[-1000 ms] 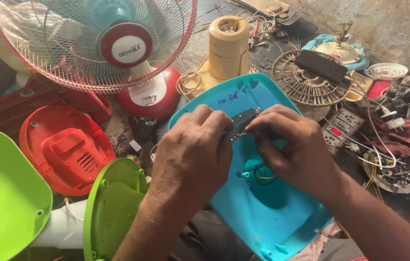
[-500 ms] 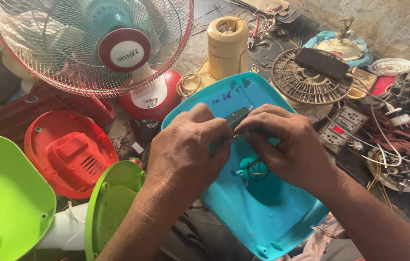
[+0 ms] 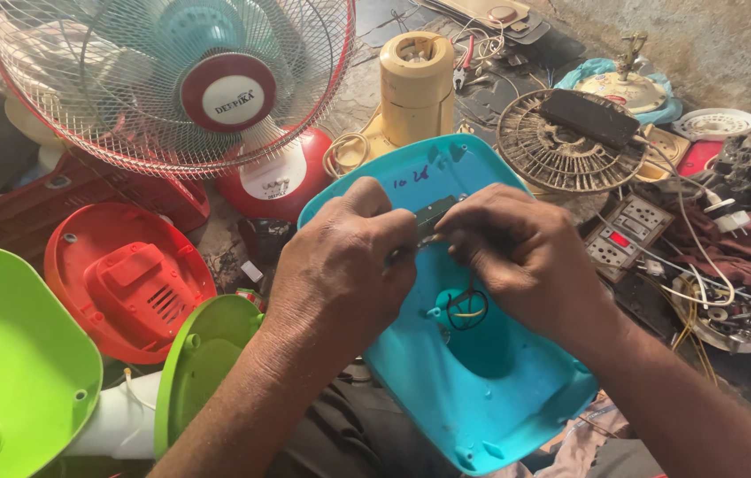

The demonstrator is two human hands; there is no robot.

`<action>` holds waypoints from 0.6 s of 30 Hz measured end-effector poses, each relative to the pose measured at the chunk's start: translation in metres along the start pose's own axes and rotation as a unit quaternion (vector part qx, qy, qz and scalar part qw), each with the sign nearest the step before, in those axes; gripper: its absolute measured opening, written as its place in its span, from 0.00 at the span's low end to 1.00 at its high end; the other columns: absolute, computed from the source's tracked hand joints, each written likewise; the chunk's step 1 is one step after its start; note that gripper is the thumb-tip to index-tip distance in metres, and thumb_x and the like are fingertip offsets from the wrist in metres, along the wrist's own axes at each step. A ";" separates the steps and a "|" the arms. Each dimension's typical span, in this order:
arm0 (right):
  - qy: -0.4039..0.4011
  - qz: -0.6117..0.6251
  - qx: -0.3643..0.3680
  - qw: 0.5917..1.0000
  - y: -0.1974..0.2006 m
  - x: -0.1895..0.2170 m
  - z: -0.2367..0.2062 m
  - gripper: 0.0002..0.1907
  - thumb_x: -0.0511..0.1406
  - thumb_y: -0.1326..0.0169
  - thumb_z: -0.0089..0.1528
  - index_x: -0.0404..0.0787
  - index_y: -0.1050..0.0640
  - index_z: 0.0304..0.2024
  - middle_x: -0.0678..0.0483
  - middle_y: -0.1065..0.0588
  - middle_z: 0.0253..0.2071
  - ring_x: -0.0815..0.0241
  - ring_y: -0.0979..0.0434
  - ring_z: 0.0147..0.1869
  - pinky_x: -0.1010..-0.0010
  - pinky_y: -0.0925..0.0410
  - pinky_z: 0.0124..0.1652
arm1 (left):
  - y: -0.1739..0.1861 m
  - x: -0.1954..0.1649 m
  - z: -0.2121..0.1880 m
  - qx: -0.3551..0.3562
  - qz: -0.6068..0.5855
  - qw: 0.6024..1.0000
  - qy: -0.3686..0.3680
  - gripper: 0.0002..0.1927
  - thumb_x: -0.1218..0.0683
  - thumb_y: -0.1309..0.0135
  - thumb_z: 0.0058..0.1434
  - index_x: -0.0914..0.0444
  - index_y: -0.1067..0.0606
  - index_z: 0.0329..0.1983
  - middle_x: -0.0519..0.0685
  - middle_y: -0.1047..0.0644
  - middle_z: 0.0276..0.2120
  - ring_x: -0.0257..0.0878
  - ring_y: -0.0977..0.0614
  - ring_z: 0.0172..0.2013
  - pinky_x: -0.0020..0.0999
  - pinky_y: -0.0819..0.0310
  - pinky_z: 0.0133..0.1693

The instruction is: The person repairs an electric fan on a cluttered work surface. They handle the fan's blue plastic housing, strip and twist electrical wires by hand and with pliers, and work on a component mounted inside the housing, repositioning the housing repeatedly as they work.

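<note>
Pinching small dark component (image 3: pixel 433 215) between both hands over upturned turquoise fan base (image 3: pixel 481 389), near its far edge; left hand (image 3: pixel 344 265) and right hand (image 3: pixel 521 261) closing fingertips round it, steadying part above wires (image 3: pixel 466 310).

Shell (image 3: pixel 473 389) at centre; fan (image 3: pixel 172 84) at 11 o'clock, grille (image 3: pixel 561 146) at 1, socket board (image 3: pixel 627 232) at 3.

Small dark part (image 3: pixel 433 215) mostly hidden between both grips; its kind cannot be told. Green fan base (image 3: pixel 12 363) cut off at left edge. Both forearms run off bottom edge.
</note>
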State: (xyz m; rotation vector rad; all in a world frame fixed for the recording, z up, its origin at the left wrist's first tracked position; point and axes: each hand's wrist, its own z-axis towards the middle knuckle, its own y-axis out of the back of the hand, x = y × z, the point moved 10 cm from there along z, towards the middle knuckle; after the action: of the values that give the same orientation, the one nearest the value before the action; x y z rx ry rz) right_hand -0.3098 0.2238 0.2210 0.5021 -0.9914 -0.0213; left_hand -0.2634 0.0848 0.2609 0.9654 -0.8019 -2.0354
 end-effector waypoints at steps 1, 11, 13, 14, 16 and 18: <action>-0.003 -0.031 -0.007 0.999 0.001 0.001 0.000 0.08 0.25 0.44 0.61 0.38 0.18 0.40 0.55 0.21 0.40 0.69 0.19 0.41 0.75 0.26 0.37 | 0.001 0.001 -0.001 -0.006 0.003 1.000 0.002 0.05 0.57 0.39 0.51 0.60 0.24 0.30 0.51 0.26 0.35 0.51 0.20 0.40 0.48 0.26 0.39; 0.131 -0.190 -0.005 0.973 -0.010 0.030 -0.003 0.15 0.24 0.41 0.56 0.42 0.18 0.44 0.50 0.22 0.41 0.56 0.18 0.42 0.69 0.26 0.38 | 0.005 0.015 -0.004 -0.050 0.005 0.998 0.044 0.04 0.59 0.43 0.56 0.63 0.26 0.32 0.56 0.26 0.33 0.56 0.20 0.34 0.51 0.26 0.36; 0.128 -0.187 0.000 0.974 -0.010 0.028 -0.002 0.15 0.24 0.41 0.56 0.42 0.19 0.44 0.51 0.23 0.40 0.56 0.19 0.42 0.69 0.26 0.38 | 0.004 0.016 -0.004 -0.050 0.004 0.998 0.045 0.04 0.59 0.43 0.56 0.63 0.26 0.32 0.56 0.26 0.32 0.56 0.20 0.34 0.52 0.25 0.37; 0.125 -0.187 0.002 0.974 -0.010 0.027 -0.001 0.15 0.24 0.41 0.55 0.42 0.19 0.43 0.51 0.23 0.39 0.57 0.19 0.42 0.68 0.26 0.38 | 0.004 0.017 -0.004 -0.049 0.004 0.998 0.048 0.04 0.59 0.43 0.56 0.63 0.26 0.32 0.56 0.26 0.32 0.56 0.20 0.34 0.52 0.26 0.37; 0.126 -0.194 0.005 0.973 -0.011 0.026 -0.001 0.14 0.24 0.41 0.54 0.41 0.19 0.41 0.51 0.23 0.39 0.56 0.19 0.41 0.68 0.26 0.38 | 0.004 0.019 -0.004 -0.048 0.005 0.997 0.053 0.04 0.59 0.43 0.56 0.63 0.26 0.32 0.56 0.26 0.32 0.56 0.20 0.34 0.52 0.26 0.36; 0.135 -0.208 0.007 0.969 -0.012 0.028 -0.002 0.14 0.23 0.41 0.53 0.41 0.19 0.40 0.51 0.23 0.39 0.55 0.19 0.41 0.68 0.26 0.39 | 0.004 0.019 -0.004 -0.048 0.001 0.998 0.051 0.04 0.59 0.43 0.57 0.63 0.26 0.32 0.56 0.26 0.32 0.55 0.19 0.35 0.51 0.26 0.37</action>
State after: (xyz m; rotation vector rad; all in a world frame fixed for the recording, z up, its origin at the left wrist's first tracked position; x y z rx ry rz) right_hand -0.2903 0.2069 0.2370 0.6997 -0.6063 -0.3152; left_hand -0.2674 0.0663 0.2547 1.0054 -0.6435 -1.9868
